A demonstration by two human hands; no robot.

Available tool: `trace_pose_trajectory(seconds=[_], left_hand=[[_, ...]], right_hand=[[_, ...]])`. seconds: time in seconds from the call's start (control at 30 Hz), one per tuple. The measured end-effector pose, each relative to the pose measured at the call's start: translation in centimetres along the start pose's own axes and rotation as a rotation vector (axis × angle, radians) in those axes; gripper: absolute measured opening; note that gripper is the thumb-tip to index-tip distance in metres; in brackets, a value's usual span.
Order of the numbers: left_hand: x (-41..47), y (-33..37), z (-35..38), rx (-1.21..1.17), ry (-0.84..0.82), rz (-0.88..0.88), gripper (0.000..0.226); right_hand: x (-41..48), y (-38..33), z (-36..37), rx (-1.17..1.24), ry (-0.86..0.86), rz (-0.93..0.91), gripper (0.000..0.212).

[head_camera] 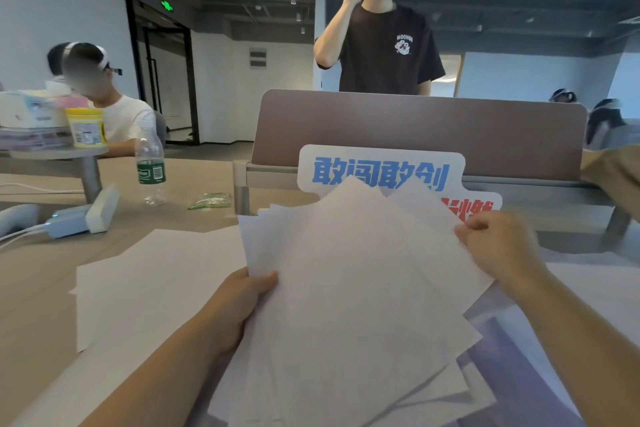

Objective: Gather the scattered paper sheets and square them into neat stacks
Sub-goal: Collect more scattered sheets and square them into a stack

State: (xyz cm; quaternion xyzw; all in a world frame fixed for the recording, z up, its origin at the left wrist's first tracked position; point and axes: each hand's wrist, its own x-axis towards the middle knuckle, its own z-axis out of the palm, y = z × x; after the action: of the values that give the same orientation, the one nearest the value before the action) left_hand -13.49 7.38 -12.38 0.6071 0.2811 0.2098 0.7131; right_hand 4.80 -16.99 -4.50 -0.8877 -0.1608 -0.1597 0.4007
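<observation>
Both hands hold a fanned bundle (353,288) of white sheets, raised and uneven: left hand (239,305) thumb-over on its left edge, right hand (498,246) pinching its upper right edge. More sheets (149,274) lie on the desk (31,288) left of the grip.

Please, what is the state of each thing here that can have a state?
held sheets, held up, fanned out, edges not aligned.
left hand, grips the held sheets' left edge.
right hand, pinches their right edge.
table sheets, lying flat, overlapping loosely.
water bottle, upright.
yellow jar, upright, lid on.
</observation>
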Motion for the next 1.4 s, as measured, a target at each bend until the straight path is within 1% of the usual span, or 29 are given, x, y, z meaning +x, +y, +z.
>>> trace_pose_trajectory(seconds=[0.07,0.17,0.23,0.3,0.33,0.37,0.4,0.47,0.53,0.6,0.67,0.73,0.77,0.8,0.83,0.87,0.93,1.0,1.07,1.1,1.13,1.17,1.2,1.23,1.27,1.3,1.33,1.37,1.4], left_hand=[[-0.2,0.2,-0.2,-0.051,-0.013,-0.037,0.022],[-0.5,0.5,-0.5,-0.058,-0.035,-0.095,0.023],[-0.8,0.7,-0.5,0.045,-0.044,-0.126,0.026],[-0.5,0.7,-0.4,0.177,-0.005,-0.118,0.035],[-0.3,0.5,-0.2,0.226,0.026,-0.108,0.027],[-0.3,0.5,-0.1,0.252,0.061,-0.116,0.014],[-0.3,0.6,0.0,0.252,0.069,-0.12,0.009],[-0.1,0.4,-0.2,0.213,0.059,-0.134,0.017],[0.1,0.3,-0.4,0.207,0.08,-0.136,0.025],[0.2,0.4,-0.3,0.197,0.087,-0.149,0.019],[0.3,0.8,0.1,0.196,0.125,-0.18,0.011],[0.6,1.0,0.3,0.214,0.164,-0.207,0.02],[0.8,1.0,0.1,0.164,0.166,-0.211,0.021],[1.1,0.9,-0.3,0.106,0.151,-0.197,0.013],[1.2,1.0,-0.5,0.081,0.162,-0.182,0.014],[1.2,0.8,-0.8,0.046,0.138,-0.168,0.021],[0.8,0.3,-0.7,-0.078,0.093,-0.138,0.018],[0.4,0.2,-0.6,-0.162,0.028,-0.099,0.031],[0.0,0.5,-0.6,-0.109,-0.02,-0.073,0.034],[0.0,0.5,-0.7,-0.057,-0.03,-0.067,0.031],[0.2,0.3,-0.8,0.008,-0.047,-0.065,0.03],[0.2,0.1,-0.6,0.07,-0.059,-0.061,0.029],[0.3,0.0,-0.5,0.138,-0.059,-0.053,0.029],[0.4,-0.3,-0.3,0.194,-0.035,-0.036,0.031],[0.6,-0.4,-0.2,0.226,-0.014,-0.016,0.033],[0.4,-0.4,-0.1,0.225,-0.009,0.014,0.035],[0.2,-0.2,-0.1,0.189,-0.016,0.052,0.036],[0.0,0.2,0.0,0.13,-0.032,0.092,0.036],[-0.2,0.5,-0.1,0.066,-0.049,0.129,0.036]], right_hand=[[0.8,-1.3,-0.7,-0.027,0.02,-0.083,0.015],[0.8,-3.5,-1.1,-0.047,-0.034,-0.204,0.015],[0.5,-4.9,-1.0,-0.124,-0.092,-0.293,0.019],[0.1,-6.3,-1.0,-0.243,-0.156,-0.334,0.016],[0.2,-6.9,-1.2,-0.284,-0.139,-0.34,0.015],[0.4,-7.4,-1.8,-0.299,-0.083,-0.339,0.015],[0.5,-8.0,-2.6,-0.292,-0.002,-0.332,0.015],[0.4,-9.3,-4.6,-0.247,0.177,-0.332,0.015],[0.0,-10.5,-6.6,-0.203,0.35,-0.383,0.017],[-0.7,-11.6,-7.9,-0.157,0.488,-0.495,0.018],[-1.7,-11.9,-8.4,-0.131,0.533,-0.643,0.019],[-3.0,-11.3,-7.8,-0.141,0.541,-0.773,0.023],[-3.9,-10.7,-7.1,-0.138,0.539,-0.831,0.025],[-5.0,-9.9,-6.2,-0.138,0.509,-0.887,0.027],[-6.1,-8.9,-5.2,-0.164,0.456,-0.95,0.031],[-7.2,-7.7,-4.0,-0.219,0.387,-1.02,0.035],[-8.9,-4.5,-1.2,-0.308,0.191,-1.18,0.039],[-10.6,-1.4,1.1,-0.313,-0.048,-1.297,0.038],[-12.3,1.3,2.4,-0.3,-0.298,-1.338,0.035],[-12.9,2.0,2.7,-0.319,-0.379,-1.357,0.027],[-13.4,2.4,2.6,-0.343,-0.415,-1.375,0.019],[-13.7,2.5,2.5,-0.344,-0.428,-1.38,0.018],[-13.7,2.6,2.5,-0.29,-0.399,-1.377,0.023],[-13.3,2.7,2.6,-0.196,-0.331,-1.339,0.032],[-12.8,2.7,2.7,-0.094,-0.245,-1.245,0.037],[-12.0,2.6,2.8,-0.009,-0.158,-1.1,0.038],[-10.8,2.5,3.1,0.047,-0.083,-0.899,0.037],[-9.5,2.3,3.1,0.073,-0.04,-0.65,0.04],[-8.1,2.2,3.1,0.079,-0.059,-0.373,0.047]])
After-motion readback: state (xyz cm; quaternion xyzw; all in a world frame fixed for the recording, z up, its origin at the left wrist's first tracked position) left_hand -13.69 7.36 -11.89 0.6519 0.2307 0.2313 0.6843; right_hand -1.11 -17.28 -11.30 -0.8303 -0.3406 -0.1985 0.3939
